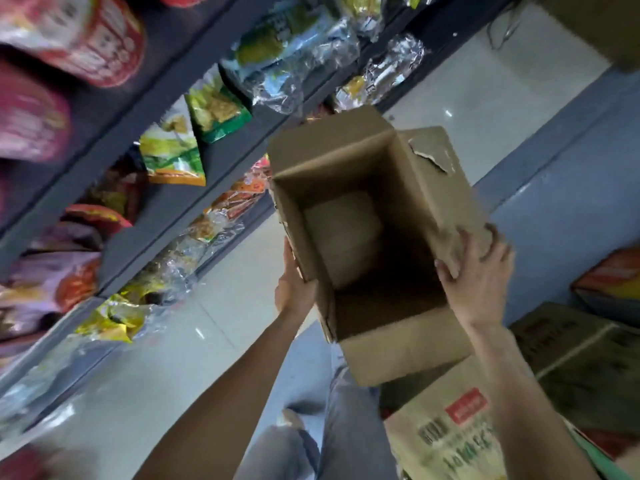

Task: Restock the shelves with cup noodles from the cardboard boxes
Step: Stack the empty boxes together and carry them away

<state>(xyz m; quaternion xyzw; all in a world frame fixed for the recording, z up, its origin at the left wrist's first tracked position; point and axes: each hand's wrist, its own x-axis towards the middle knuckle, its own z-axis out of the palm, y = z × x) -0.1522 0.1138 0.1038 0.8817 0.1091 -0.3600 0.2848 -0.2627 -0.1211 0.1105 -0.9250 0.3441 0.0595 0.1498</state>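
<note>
hands hold an open cardboard box [363,237] in the air above the floor [214,306]: the left hand [294,289] presses its palm and fingers against the box's left wall, the right hand [479,271] has its grip curled over the right wall's rim, thumb inside. the box is tilted, flaps open, its inside bare but for a pale sheet at the bottom. to the left stand dark shelves [166,109] with snack bags [173,150] and blurred red cup noodles [97,39]. below right lie more printed cardboard boxes [450,434], beside the person's jeans [332,427]
</note>
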